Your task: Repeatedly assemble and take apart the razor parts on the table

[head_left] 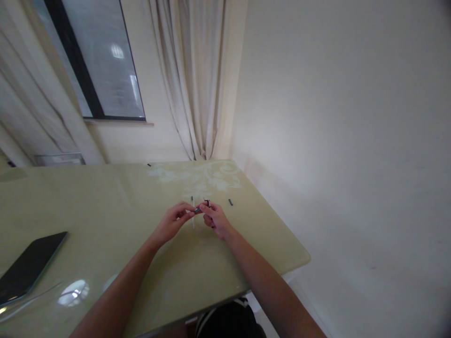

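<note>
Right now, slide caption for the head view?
Left hand and right hand meet at a slim dark piece over a glossy table, curtain behind.

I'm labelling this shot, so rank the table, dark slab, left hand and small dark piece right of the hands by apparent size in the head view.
1. Table
2. Dark slab
3. Left hand
4. Small dark piece

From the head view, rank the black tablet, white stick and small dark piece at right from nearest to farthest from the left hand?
From the left hand:
1. White stick, just to its right.
2. Small dark piece, past the right hand.
3. Black tablet, far left.
</note>
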`<action>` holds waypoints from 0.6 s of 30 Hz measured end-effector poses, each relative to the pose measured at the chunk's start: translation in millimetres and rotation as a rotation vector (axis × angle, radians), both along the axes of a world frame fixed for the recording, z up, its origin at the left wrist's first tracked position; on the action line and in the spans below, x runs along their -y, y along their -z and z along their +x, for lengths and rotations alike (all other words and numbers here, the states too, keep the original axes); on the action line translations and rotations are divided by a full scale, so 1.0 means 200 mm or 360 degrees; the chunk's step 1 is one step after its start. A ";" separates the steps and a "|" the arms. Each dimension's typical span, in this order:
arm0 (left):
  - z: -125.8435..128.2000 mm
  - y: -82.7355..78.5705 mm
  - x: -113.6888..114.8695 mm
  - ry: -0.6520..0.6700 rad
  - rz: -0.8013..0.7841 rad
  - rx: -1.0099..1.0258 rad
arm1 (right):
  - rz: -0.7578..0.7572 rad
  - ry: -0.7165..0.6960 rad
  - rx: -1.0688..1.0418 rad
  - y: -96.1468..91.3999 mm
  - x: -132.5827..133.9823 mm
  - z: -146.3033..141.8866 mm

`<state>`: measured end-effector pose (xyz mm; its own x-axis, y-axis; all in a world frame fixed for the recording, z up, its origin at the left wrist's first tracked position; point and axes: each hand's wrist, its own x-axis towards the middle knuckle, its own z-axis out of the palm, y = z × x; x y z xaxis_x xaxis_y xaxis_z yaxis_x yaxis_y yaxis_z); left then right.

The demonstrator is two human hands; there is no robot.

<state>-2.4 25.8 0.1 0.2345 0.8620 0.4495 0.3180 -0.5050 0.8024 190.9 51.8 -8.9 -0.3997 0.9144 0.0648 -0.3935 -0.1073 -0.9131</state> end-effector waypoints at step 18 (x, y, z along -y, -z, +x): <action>0.04 -0.07 0.06 -0.0015 -0.0457 0.0313 | 0.0095 -0.0141 0.0043 -0.02 0.03 0.00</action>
<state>4.9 14.1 14.6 0.1587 0.9616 0.2241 0.1469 -0.2474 0.9577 191.9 46.1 -5.0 -0.4811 0.8702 0.1061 -0.3597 -0.0857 -0.9291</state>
